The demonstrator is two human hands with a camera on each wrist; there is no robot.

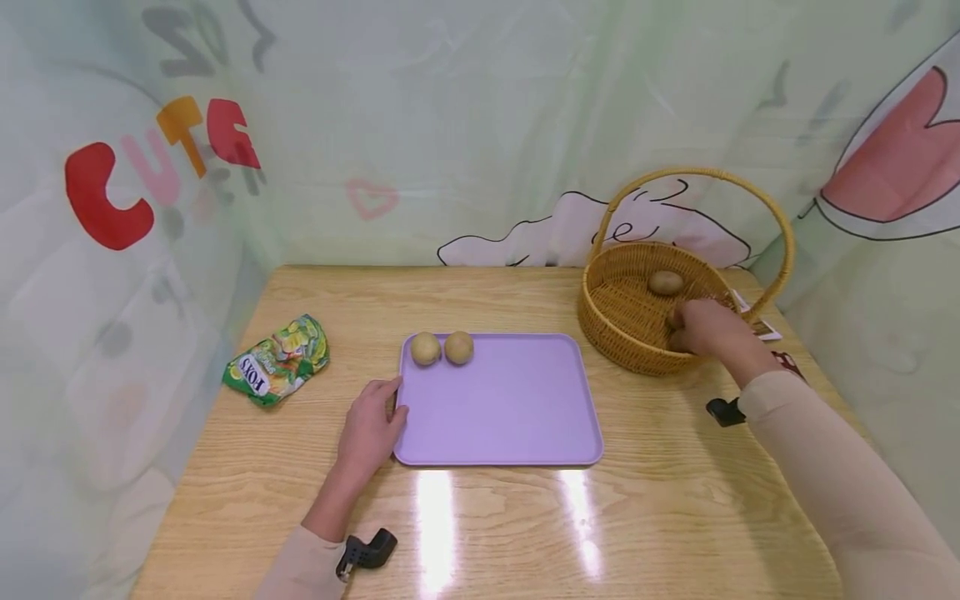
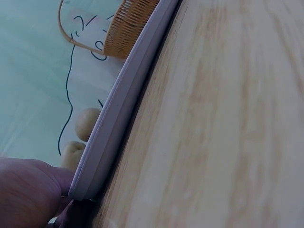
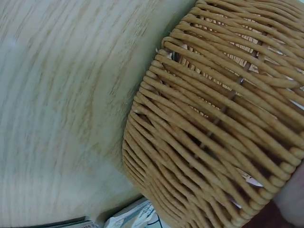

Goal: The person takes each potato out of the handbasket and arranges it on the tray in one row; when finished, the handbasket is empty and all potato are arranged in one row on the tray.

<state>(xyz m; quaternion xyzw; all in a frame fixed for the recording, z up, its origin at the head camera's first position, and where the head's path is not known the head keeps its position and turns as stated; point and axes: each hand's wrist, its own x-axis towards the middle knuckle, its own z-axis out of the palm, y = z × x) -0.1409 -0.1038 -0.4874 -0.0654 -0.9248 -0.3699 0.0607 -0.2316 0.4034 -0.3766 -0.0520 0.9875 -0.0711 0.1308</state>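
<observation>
A lilac tray (image 1: 498,408) lies on the wooden table, with two round tan potatoes (image 1: 442,348) side by side in its far left corner. My left hand (image 1: 369,425) holds the tray's left edge, the thumb over the rim; the left wrist view shows the hand (image 2: 28,192) at the tray's corner (image 2: 102,152). Inside the wicker basket (image 1: 622,321), my right hand (image 1: 708,327) grips a potato, mostly hidden by the fingers. Another brown potato (image 1: 665,283) rests farther back in the basket. Only the basket's woven side (image 3: 213,118) fills the right wrist view.
A crumpled green Fox's packet (image 1: 279,360) lies left of the tray. The basket's tall handle (image 1: 697,172) arches over its opening. Cards or printed papers (image 1: 761,329) lie right of the basket. Printed cloth (image 1: 420,125) hangs behind the table and at both sides.
</observation>
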